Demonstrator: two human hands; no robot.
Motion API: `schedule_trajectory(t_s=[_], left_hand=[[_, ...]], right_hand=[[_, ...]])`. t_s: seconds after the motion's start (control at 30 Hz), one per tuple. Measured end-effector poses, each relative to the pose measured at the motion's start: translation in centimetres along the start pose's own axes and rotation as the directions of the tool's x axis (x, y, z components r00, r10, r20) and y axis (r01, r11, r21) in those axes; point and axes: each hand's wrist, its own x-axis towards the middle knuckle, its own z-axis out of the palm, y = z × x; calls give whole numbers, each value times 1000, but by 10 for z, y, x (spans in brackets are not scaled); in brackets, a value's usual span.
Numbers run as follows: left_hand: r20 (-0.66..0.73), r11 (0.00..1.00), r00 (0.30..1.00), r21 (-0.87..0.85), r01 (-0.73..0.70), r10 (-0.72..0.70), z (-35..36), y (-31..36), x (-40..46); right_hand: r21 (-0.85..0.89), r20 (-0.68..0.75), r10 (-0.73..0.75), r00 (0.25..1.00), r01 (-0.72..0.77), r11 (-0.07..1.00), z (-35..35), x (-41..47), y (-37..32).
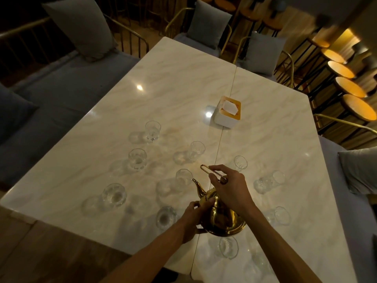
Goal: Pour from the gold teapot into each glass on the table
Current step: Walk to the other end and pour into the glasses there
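At lower centre of the frame, the right hand (228,185) grips the wire handle of the shiny gold metal teapot (219,216), the left hand's (191,218) fingers closed against its body, spout beside a clear ribbed glass (183,178); pouring appears imminent, requiring a forward tilt.

The room is dim and warm-toned. Two small ceiling-light reflections glare on the glossy marble table (183,82), one near its middle, one beside the tissue box (227,111). The glasses cast soft, pale shadows toward the table's left edge. Far corners sink into darkness; the wide lens bends the edges, and the upper right is smeared.
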Motion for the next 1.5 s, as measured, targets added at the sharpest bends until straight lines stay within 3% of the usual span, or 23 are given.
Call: schedule_trajectory(t_s=[1.5], left_hand=[[95, 999, 995, -17, -33, 35, 0, -7, -8]], right_hand=[[-84, 14, -26, 1000, 27, 996, 2, -5, -9]])
